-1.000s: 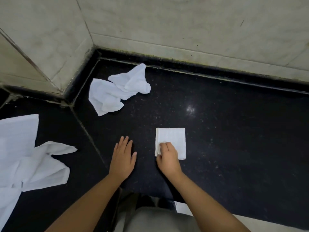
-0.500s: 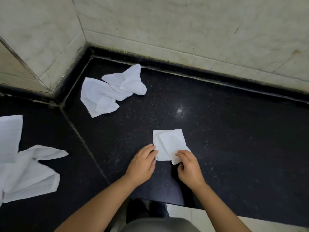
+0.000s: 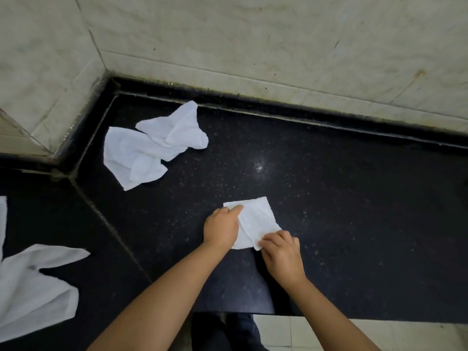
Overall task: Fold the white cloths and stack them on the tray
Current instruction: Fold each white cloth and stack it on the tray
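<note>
Folded white cloth lies low and centre in the frame on the black worktop. Left hand presses its left edge with fingers flat; right hand pinches the near corner. Folding looks under way; next, crease it, then find the tray, out of view. No writing shows.

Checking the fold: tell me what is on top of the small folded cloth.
On the folded cloth the left hand lies over its left side, and the right hand pinches its near corner. The cloth under the left hand is hidden.
</note>
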`<state>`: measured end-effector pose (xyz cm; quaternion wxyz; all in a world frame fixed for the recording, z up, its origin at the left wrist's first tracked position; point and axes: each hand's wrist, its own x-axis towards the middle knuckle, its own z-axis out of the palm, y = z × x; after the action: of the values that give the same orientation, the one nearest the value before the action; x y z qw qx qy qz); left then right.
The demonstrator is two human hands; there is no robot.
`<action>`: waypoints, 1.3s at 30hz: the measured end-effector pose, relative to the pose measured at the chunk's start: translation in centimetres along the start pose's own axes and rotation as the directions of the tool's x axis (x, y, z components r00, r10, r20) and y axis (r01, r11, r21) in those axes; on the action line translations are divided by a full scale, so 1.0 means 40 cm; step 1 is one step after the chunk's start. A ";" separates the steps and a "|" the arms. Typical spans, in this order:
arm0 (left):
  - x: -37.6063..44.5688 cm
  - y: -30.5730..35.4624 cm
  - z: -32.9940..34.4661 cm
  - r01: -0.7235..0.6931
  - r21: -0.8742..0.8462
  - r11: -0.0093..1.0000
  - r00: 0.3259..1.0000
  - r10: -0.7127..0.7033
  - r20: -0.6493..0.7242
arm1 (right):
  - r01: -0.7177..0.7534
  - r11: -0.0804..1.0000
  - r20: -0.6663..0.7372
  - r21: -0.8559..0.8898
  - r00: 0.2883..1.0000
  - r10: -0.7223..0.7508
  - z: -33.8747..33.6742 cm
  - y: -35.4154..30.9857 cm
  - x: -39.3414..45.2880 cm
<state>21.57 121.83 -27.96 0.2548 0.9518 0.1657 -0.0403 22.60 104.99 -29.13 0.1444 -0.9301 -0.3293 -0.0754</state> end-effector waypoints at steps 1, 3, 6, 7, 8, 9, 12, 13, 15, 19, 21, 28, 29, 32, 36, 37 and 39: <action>0.012 -0.002 -0.005 -0.014 0.026 1.000 1.000 0.013 0.027 | 0.005 1.000 -0.032 0.015 0.999 -0.004 0.000 -0.003 0.001; 0.028 -0.011 -0.017 -0.036 0.023 0.999 0.998 0.035 0.055 | 0.008 0.998 -0.098 0.065 0.995 -0.001 0.002 -0.013 0.002; 0.049 -0.035 -0.041 -0.048 -0.102 0.994 0.998 0.052 0.041 | 0.023 0.990 -0.128 0.139 0.992 -0.006 0.017 -0.048 0.006; 0.055 -0.046 -0.048 -0.039 -0.118 0.992 0.998 0.044 0.041 | 0.033 0.990 -0.115 0.139 0.993 -0.017 0.024 -0.061 0.007; 0.060 -0.057 -0.053 -0.029 -0.116 0.993 0.998 0.035 0.047 | 0.050 0.991 -0.087 0.125 0.995 -0.039 0.032 -0.072 0.007; 0.060 -0.068 -0.057 -0.015 -0.096 0.995 0.998 0.021 0.064 | 0.062 0.991 -0.045 0.115 0.997 -0.057 0.039 -0.081 0.004; 0.041 -0.095 -0.051 0.041 -0.049 0.998 0.998 -0.040 0.040 | 0.115 0.985 -0.005 0.131 0.993 -0.115 0.041 -0.073 -0.012; 0.030 -0.099 -0.045 0.051 -0.049 0.998 0.999 -0.050 0.019 | 0.118 0.980 -0.019 0.160 0.993 -0.116 0.032 -0.061 -0.015; 0.004 -0.098 -0.037 -0.010 -0.037 0.999 0.999 0.008 -0.044 | 0.085 0.977 -0.058 0.194 0.995 -0.075 0.009 -0.021 -0.019; -0.047 -0.084 -0.002 -0.321 0.043 0.946 0.932 0.324 -0.165 | 0.040 0.997 0.021 0.071 0.999 -0.042 -0.037 0.054 -0.009; -0.069 -0.072 0.019 -0.413 0.103 0.905 0.905 0.421 -0.065 | 0.041 0.998 0.136 0.054 0.989 -0.048 -0.035 0.065 0.001; -0.080 -0.060 0.046 -0.405 0.303 0.862 0.910 0.412 0.044 | 0.133 0.985 0.296 0.109 0.942 -0.160 -0.025 0.056 0.053; -0.082 -0.056 0.042 -0.397 0.340 0.852 0.912 0.409 0.040 | 0.141 0.982 0.320 0.122 0.931 -0.174 -0.031 0.057 0.061; -0.080 -0.031 0.035 -0.342 0.363 0.867 0.938 0.338 0.075 | 0.131 0.977 0.349 0.171 0.919 -0.185 -0.076 0.058 0.072; -0.080 0.063 0.054 -0.440 0.455 0.774 0.873 0.488 0.013 | -0.060 0.968 0.317 0.243 0.948 -0.021 -0.183 0.091 0.045; -0.076 0.096 0.065 -0.475 0.442 0.761 0.842 0.539 -0.024 | -0.086 0.964 0.300 0.251 0.954 0.007 -0.214 0.116 0.027; -0.072 0.184 0.079 -0.553 0.444 0.705 0.743 0.658 -0.120 | -0.113 0.959 0.261 0.259 0.964 0.043 -0.283 0.181 -0.017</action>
<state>21.35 113.40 -26.74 0.0393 0.9790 -0.1375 0.1452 26.14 95.60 -20.15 0.2302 -0.9158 -0.3150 0.0953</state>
